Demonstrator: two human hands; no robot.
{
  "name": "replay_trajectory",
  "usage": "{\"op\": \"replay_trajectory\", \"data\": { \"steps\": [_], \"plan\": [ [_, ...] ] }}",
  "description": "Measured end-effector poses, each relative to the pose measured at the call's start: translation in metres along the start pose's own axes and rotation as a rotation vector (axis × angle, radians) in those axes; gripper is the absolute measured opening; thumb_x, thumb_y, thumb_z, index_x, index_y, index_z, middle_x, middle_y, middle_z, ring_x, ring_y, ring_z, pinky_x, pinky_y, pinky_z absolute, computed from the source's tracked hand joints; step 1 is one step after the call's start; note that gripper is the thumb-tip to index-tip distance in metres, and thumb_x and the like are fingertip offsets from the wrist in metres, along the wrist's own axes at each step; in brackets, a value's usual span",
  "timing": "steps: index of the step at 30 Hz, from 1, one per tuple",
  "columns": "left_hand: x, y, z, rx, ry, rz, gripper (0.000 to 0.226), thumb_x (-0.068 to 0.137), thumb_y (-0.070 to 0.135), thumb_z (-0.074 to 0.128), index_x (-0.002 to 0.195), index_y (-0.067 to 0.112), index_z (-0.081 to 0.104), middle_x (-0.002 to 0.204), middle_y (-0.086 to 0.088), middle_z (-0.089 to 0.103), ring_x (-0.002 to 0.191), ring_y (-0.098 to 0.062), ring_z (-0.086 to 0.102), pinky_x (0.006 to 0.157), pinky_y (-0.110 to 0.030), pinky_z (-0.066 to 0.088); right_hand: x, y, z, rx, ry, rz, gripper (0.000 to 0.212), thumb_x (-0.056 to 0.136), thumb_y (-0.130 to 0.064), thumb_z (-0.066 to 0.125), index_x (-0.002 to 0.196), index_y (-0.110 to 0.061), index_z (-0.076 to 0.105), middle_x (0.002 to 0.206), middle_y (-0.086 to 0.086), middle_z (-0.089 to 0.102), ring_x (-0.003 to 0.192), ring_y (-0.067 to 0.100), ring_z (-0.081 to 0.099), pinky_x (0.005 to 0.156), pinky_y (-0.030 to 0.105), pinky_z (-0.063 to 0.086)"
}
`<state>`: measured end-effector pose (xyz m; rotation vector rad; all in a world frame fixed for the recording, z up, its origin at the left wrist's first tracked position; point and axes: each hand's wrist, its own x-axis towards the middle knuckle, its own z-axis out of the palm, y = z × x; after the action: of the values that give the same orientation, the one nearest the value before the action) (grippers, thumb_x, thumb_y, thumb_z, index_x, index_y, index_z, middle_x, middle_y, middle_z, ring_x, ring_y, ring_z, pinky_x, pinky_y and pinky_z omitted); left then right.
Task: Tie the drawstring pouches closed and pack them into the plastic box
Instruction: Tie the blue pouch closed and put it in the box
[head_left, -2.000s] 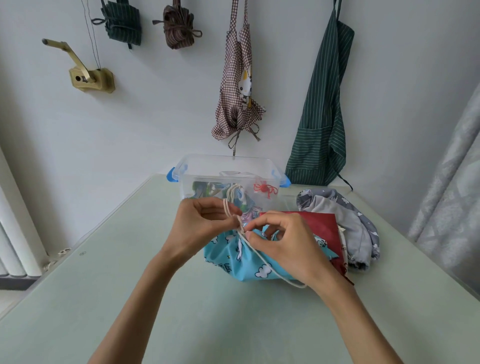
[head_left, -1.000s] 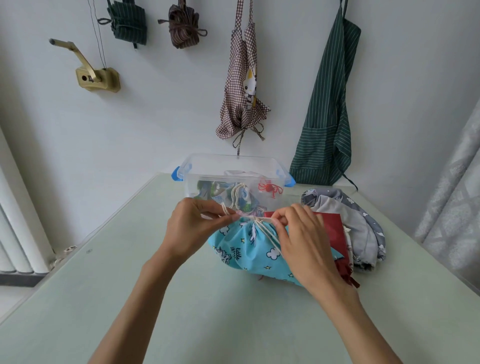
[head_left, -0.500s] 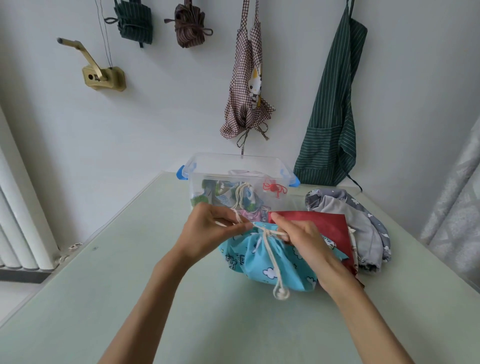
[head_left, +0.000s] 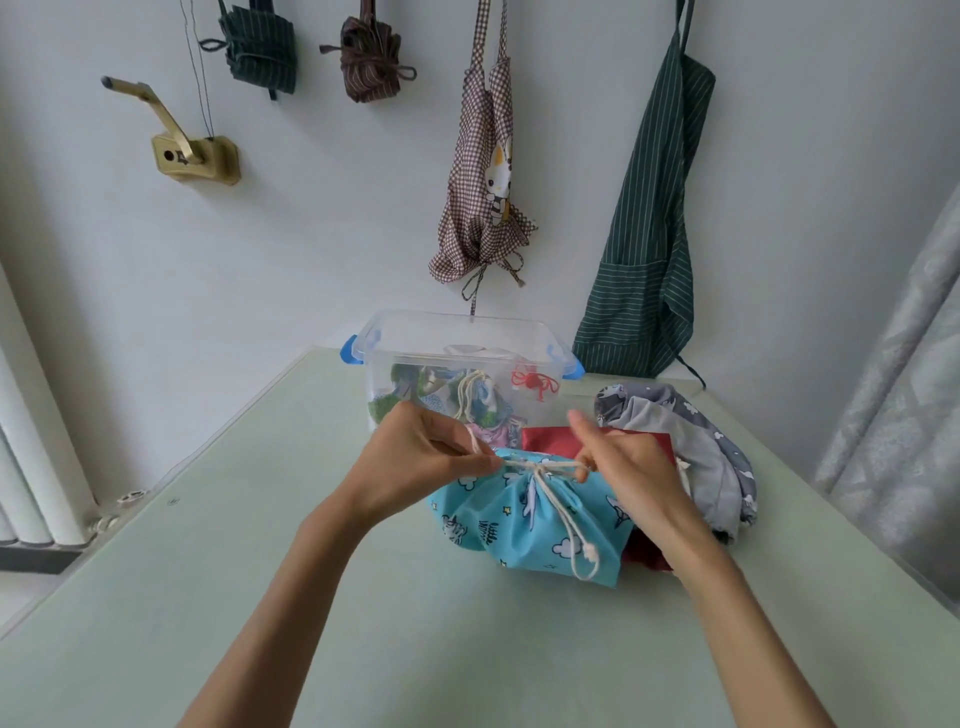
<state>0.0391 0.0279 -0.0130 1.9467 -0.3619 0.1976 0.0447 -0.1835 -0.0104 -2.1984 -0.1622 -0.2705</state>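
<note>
Several tied pouches inside clear plastic box (head_left: 524, 338); left hand (head_left: 415, 467) and right hand (head_left: 628, 467) pinching white cord (head_left: 550, 470) taut on blue cloud-print pouch (head_left: 509, 525), knot unfinished; red pouch (head_left: 550, 439) and grey pouch (head_left: 691, 447) unpacked.

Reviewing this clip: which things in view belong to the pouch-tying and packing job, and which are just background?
Job:
- blue cloud-print pouch, white drawstring pinched by left hand and right hand
- red pouch
- grey pouch
- clear plastic box, pouches already inside

Background:
- green striped apron
- checked apron
- brass wall crank
</note>
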Motion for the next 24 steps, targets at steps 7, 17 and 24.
{"op": "replay_trajectory", "data": {
  "steps": [7,17,24],
  "plan": [
    [0.014,-0.018,-0.010,0.296,-0.164,-0.171,0.071,0.051,0.051,0.086,0.109,0.026,0.054,0.120,0.005,0.051,0.114,-0.012,0.049,0.098,-0.030,0.043,-0.013,0.015,-0.003,-0.388,-0.368,-0.020,0.073,0.062,-0.069,0.067,0.119,-0.031,0.043,0.135,-0.011,0.036,0.131,0.012,0.030,0.110,0.037,0.026],
    [0.040,-0.033,0.028,1.086,-0.717,-0.035,0.145,0.052,0.051,0.086,0.145,0.033,-0.024,0.156,0.001,-0.024,0.145,-0.023,-0.018,0.119,-0.049,0.000,-0.003,0.043,0.001,-0.771,-0.166,-0.119,0.046,0.090,-0.047,0.052,0.128,-0.022,0.052,0.129,-0.003,0.057,0.124,0.021,0.046,0.098,0.034,0.030],
    [0.008,-0.034,0.028,1.126,-0.344,0.134,0.102,0.072,0.044,0.074,0.149,0.038,0.007,0.105,-0.005,0.065,0.097,-0.029,0.059,0.074,-0.031,0.036,-0.051,0.028,0.029,-0.531,-0.180,-0.357,0.056,0.091,-0.059,0.036,0.124,-0.021,0.059,0.135,-0.008,0.051,0.127,0.011,0.039,0.110,0.028,0.028]
  ]
}}
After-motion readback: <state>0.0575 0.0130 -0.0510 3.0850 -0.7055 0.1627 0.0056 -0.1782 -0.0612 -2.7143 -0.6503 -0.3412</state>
